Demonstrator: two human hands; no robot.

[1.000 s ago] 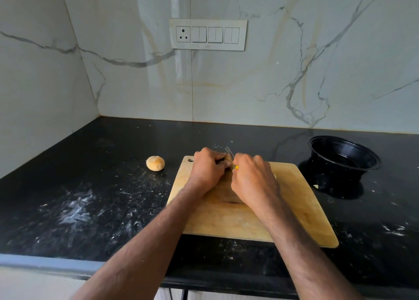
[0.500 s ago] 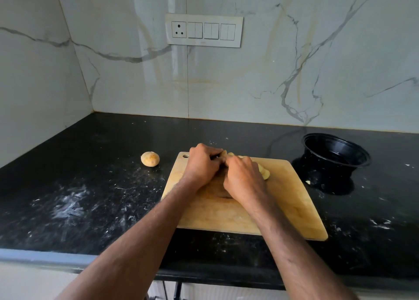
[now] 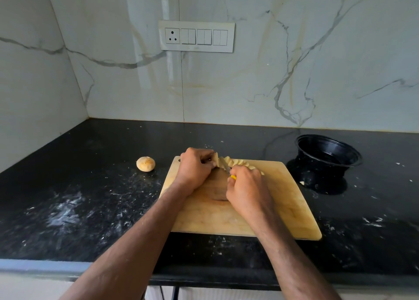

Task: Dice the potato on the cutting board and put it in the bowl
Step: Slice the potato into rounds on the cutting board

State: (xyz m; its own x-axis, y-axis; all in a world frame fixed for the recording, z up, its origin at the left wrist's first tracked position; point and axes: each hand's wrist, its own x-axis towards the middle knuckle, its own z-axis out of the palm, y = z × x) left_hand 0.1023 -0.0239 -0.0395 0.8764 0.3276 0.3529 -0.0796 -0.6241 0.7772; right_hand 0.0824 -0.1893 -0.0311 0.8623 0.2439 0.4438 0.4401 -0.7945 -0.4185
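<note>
Wooden and pale, the flat rectangular cutting board (image 3: 278,200) is lying on the black speckled stone bench (image 3: 90,209), and everything else is sitting around this board. Near the far edge of the board, the left hand (image 3: 195,170) is curling its fingers around the uncut end of the pale yellow potato (image 3: 216,159) and holding it down. Thin potato slices (image 3: 240,163) are leaning in a row just to the right of that piece, also along the board's far edge. The right hand (image 3: 247,186) is closing around the yellow handle of the small knife (image 3: 227,169), and the grey blade is touching the potato between the held piece and the slices. Off the board to the right, on the bench, the round black plastic bowl (image 3: 328,154) is standing with its mouth tipped toward the board. Off the board to the left, a small round brown potato (image 3: 145,163) is sitting alone on the bench. Behind the board, a white switch panel (image 3: 196,36) is hanging on the marble wall.
</note>
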